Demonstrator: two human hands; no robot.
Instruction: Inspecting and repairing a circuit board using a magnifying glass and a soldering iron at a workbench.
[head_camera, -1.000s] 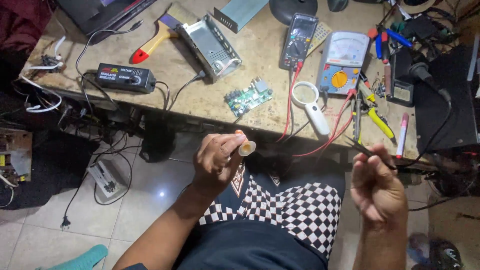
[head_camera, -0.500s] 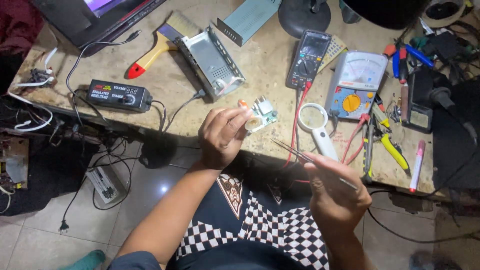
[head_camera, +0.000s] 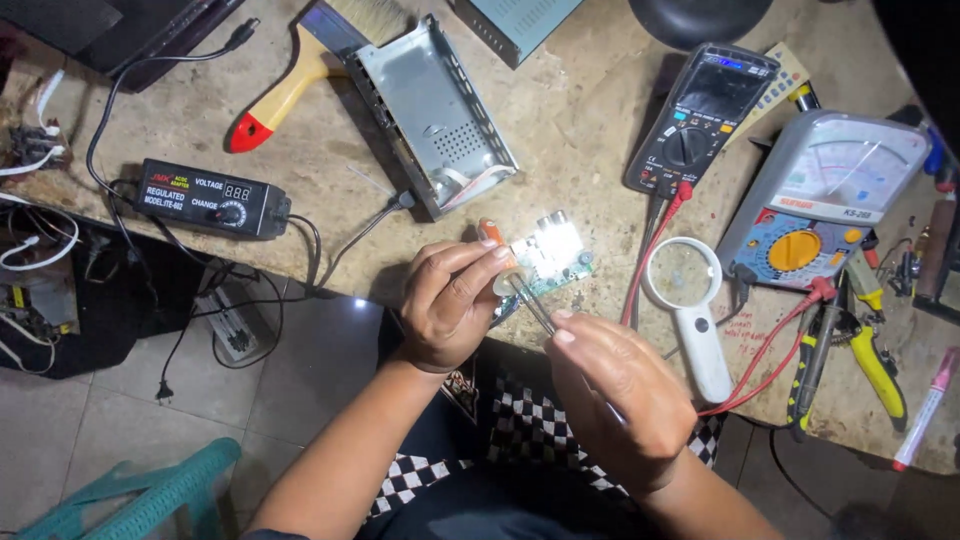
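Note:
My left hand (head_camera: 455, 305) pinches a small pale part with an orange end (head_camera: 497, 250) between thumb and fingers, just above the table's front edge. My right hand (head_camera: 620, 385) grips thin metal tweezers (head_camera: 532, 302), whose tips reach up to the part in my left fingers. Right behind both lies a small green circuit board (head_camera: 550, 258), brightly lit, flat on the table.
On the stone tabletop (head_camera: 580, 130) lie a white magnifying glass (head_camera: 690, 300), a black digital multimeter (head_camera: 700, 115) with red leads, an analogue meter (head_camera: 820, 200), an open metal case (head_camera: 430, 110), a brush (head_camera: 300, 80), a black power adapter (head_camera: 210, 198) and yellow-handled pliers (head_camera: 875, 355).
The view has moved in closer to the table. My right hand came up and left, bringing the tweezers to the part in my left hand, which rose over the table edge by the board.

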